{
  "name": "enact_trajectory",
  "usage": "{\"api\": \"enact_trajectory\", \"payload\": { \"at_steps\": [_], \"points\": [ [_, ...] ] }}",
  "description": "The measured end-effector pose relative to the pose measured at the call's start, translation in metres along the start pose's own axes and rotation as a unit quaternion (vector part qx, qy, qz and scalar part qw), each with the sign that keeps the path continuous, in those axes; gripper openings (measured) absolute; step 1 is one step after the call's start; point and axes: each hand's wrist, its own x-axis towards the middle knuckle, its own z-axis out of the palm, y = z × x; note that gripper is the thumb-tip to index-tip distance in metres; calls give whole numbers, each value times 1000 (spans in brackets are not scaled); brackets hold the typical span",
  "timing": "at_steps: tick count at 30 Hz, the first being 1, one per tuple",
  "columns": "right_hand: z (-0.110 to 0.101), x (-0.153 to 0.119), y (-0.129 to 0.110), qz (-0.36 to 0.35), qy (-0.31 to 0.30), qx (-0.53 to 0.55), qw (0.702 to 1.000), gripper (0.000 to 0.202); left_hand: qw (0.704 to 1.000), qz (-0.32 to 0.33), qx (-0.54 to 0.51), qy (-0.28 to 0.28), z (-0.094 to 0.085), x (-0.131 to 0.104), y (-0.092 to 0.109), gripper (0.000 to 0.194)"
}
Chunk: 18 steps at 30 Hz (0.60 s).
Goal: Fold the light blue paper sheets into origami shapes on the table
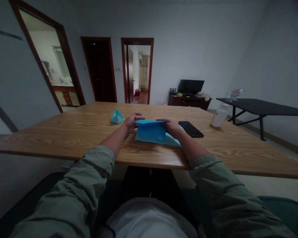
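Note:
A folded sheet of blue paper (pixel 151 131) stands tilted up between my two hands, over a paler blue sheet of paper (pixel 172 140) that lies on the table. My left hand (pixel 132 121) holds its left edge, with the thumb side hidden and some fingers stretched past the top. At the right edge, my right hand (pixel 172 127) grips the paper, its fingers along the upper fold. Left of my left hand sits a small light-blue folded paper pyramid (pixel 117 117).
A black phone (pixel 191 129) lies on the wooden table (pixel 72 132) right of my right hand. Farther right stands a translucent white bottle (pixel 220 116). Beyond are a black table (pixel 263 107) and a cabinet with a monitor (pixel 191 87).

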Motion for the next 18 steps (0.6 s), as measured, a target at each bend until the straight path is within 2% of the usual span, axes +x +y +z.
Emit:
{"api": "enact_trajectory", "payload": {
  "at_steps": [2,4,7,9,13,18],
  "points": [
    [0,-3,-2,-6,-12,-27,1000,31,999,-36,-6,-3,2,-3,1,35],
    [1,-4,-3,-15,-19,-41,999,35,998,-49,40,-11,5,-7,0,41],
    [1,-5,-4,-22,-11,-30,999,48,992,-16,114,-54,6,-11,-3,53],
    [1,-4,-5,-15,20,-21,999,55,989,18,133,-67,5,-10,-5,63],
    [-2,0,-6,25,94,-38,995,45,981,77,178,-10,1,-4,-8,66],
    [-3,1,-5,36,85,-85,992,46,951,130,280,14,1,-2,-8,55]
  ]
}}
